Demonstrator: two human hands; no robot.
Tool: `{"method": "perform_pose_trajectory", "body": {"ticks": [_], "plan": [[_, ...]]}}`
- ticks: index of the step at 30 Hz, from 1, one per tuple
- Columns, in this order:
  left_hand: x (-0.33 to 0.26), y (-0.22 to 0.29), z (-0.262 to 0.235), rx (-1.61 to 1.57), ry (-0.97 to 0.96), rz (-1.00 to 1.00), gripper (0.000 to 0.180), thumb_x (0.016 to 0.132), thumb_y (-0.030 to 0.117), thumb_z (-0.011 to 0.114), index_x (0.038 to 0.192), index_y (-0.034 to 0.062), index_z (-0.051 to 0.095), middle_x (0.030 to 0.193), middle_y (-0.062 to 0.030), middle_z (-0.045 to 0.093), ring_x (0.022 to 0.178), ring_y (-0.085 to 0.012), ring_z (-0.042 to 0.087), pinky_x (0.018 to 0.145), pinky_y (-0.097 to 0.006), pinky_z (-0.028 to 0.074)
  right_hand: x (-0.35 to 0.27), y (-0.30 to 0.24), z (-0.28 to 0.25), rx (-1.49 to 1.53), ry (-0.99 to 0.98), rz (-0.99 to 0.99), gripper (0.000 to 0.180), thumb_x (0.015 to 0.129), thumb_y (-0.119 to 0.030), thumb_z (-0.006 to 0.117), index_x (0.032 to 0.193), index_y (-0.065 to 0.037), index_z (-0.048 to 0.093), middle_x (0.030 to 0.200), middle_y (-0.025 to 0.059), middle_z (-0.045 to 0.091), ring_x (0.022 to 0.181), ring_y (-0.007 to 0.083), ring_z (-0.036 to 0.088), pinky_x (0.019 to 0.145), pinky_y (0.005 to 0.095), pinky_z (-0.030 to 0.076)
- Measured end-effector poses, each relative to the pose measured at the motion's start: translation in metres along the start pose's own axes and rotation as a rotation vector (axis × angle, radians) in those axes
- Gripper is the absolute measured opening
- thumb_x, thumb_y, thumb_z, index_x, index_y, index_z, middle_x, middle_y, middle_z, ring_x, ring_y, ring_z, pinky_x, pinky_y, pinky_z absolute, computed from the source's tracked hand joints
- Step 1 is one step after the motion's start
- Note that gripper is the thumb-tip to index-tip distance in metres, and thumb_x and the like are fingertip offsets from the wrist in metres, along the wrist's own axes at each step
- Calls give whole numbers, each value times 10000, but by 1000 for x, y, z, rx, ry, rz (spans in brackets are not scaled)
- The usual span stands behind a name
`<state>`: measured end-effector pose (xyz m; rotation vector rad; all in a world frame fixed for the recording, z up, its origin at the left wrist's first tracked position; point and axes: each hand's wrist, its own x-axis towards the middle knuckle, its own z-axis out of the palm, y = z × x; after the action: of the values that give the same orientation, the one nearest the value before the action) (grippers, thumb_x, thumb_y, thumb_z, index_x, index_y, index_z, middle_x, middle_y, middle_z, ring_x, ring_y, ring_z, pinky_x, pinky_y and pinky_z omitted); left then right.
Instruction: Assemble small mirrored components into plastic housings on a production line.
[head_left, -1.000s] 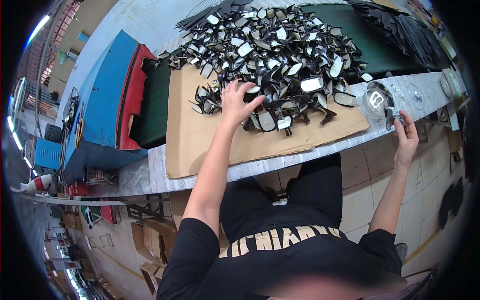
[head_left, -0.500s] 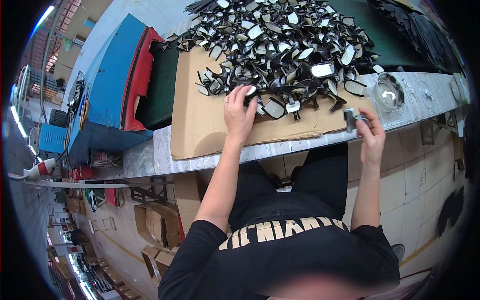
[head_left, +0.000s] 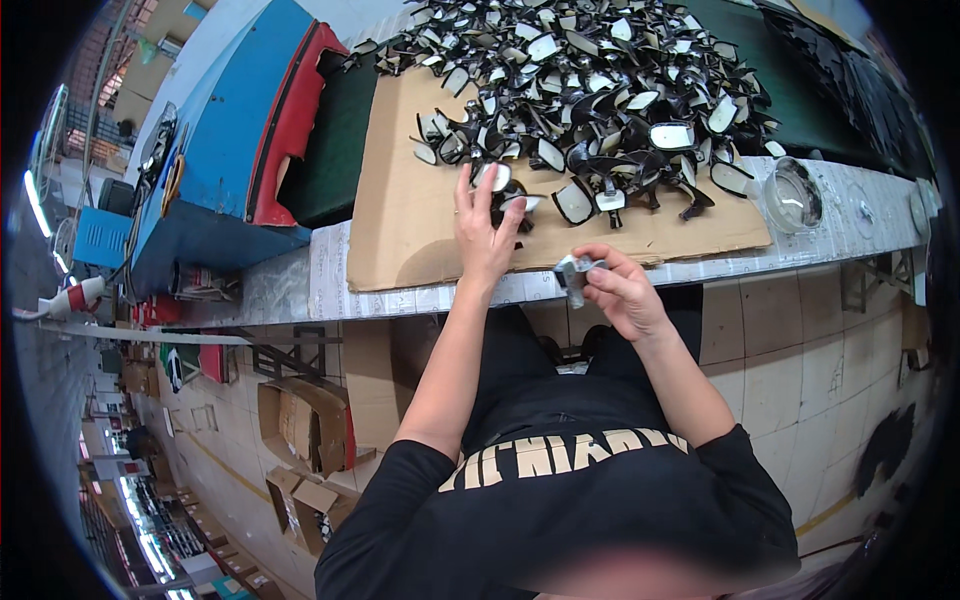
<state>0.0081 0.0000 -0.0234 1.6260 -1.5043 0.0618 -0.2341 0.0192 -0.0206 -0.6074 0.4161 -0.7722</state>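
Note:
A big heap of small black mirror parts with pale glass faces (head_left: 600, 80) covers the far end of a brown cardboard sheet (head_left: 410, 210). My left hand (head_left: 485, 235) lies on the cardboard at the near edge of the heap, its fingers closing on one black mirror part (head_left: 500, 185). My right hand (head_left: 620, 290) hovers at the bench's front edge, pinching a small grey metal piece (head_left: 575, 272) between thumb and fingers.
A round glass dish (head_left: 795, 195) stands on the grey bench (head_left: 330, 280) to the right. A blue and red case (head_left: 230, 130) and a dark green mat (head_left: 335, 150) lie to the left. Cardboard boxes (head_left: 300, 430) sit on the tiled floor below.
My right hand has come left from beside the glass dish to the middle of the bench edge with the grey piece. My left hand has slid nearer along the heap's edge.

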Motion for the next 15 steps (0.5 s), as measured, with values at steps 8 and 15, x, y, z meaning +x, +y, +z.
{"method": "perform_pose_trajectory", "body": {"ticks": [8, 15], "plan": [[-28, -4, -37, -400, 71, -229, 419, 990, 264, 637, 1341, 37, 609, 1516, -208, 388, 1150, -317, 610, 995, -429, 489, 28, 18, -12, 99, 5, 46, 337, 930, -129, 706, 1251, -56, 638, 1122, 13, 692, 975, 94, 640, 879, 258, 500], [-41, 3, -53, -141, -121, 115, 493, 754, 53, 766, 1240, 100, 690, 1165, -124, 656, 1029, -304, 617, 899, -407, 515, 31, 24, -23, 118, -52, 19, 353, 943, -130, 687, 1275, -46, 603, 1141, 46, 692, 1003, 129, 650, 883, 295, 517]]}}
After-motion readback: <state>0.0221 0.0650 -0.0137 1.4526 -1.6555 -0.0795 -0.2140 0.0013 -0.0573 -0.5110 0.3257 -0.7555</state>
